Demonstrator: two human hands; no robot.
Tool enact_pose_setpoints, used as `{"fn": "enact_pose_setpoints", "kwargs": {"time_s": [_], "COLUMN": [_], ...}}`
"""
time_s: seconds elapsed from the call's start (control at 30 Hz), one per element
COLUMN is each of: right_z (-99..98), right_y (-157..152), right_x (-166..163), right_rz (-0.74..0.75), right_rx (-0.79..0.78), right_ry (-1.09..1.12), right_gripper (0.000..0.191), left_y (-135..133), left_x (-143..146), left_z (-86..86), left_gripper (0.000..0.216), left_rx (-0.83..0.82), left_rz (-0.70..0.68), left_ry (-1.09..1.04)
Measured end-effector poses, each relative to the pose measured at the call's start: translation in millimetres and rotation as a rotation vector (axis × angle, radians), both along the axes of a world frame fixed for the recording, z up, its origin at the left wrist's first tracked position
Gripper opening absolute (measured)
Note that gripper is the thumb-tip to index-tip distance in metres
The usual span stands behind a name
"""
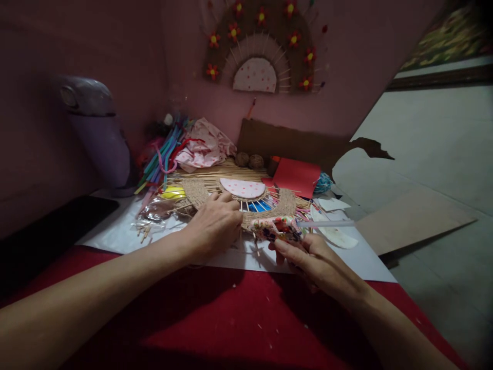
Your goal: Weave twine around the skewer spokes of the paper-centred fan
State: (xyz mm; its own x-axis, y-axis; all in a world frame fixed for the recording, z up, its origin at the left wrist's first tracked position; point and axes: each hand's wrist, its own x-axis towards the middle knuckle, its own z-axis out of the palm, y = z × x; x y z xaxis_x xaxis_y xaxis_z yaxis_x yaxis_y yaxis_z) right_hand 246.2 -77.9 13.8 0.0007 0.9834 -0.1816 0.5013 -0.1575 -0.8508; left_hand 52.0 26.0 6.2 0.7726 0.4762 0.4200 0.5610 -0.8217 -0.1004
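In my right hand (304,254) is a hot glue gun (277,227) with a flowered pattern, and a pale glue stick (327,224) juts out of its back toward the right. My left hand (217,223) rests at a half-round craft piece, its fingers curled together against the jute-wrapped band (287,203); whatever the fingertips pinch is hidden. Thin sticks run from that band to a half disc (242,188) covered in white cloth with pink dots. The gun's nozzle end lies close to my left fingers, beside the band's near edge.
White paper (111,223) covers part of the red table (215,318). Behind the piece lie wooden skewers, pipe cleaners (164,154), dotted cloth (206,144), twine balls (248,160), red card (296,177) and brown cardboard (288,139). A purple bottle (102,139) stands left. A similar flowered half-round (254,74) hangs on the wall.
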Motion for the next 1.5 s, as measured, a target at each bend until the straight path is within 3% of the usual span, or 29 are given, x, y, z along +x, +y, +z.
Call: {"fn": "enact_pose_setpoints", "kwargs": {"time_s": [0.17, 0.53, 0.9, 1.23, 1.5], "right_z": [-3.8, -3.8, -3.6, 4.2, -2.0], "right_y": [1, 3, 2, 0, 3], "right_x": [-1, -5, -7, -11, -10], "right_rz": [0.018, 0.004, 0.049, 0.030, 0.055], "right_rx": [-0.017, 0.047, 0.004, 0.044, 0.026], "right_ry": [-0.007, 0.017, 0.032, 0.165, 0.066], "right_gripper": [0.046, 0.048, 0.055, 0.043, 0.046], "left_y": [2, 5, 0, -1, 0], "left_x": [1, -2, 0, 0, -2], "left_z": [-2.8, -7.1, -4.6, -3.9, -7.2], "left_gripper": [0.016, 0.013, 0.017, 0.019, 0.020], "left_rx": [-0.010, -0.242, -0.200, -0.189, -0.193], "left_rz": [0.009, -0.027, -0.004, -0.001, -0.017], "left_ry": [-0.017, -0.156, -0.119, -0.127, -0.135]}}
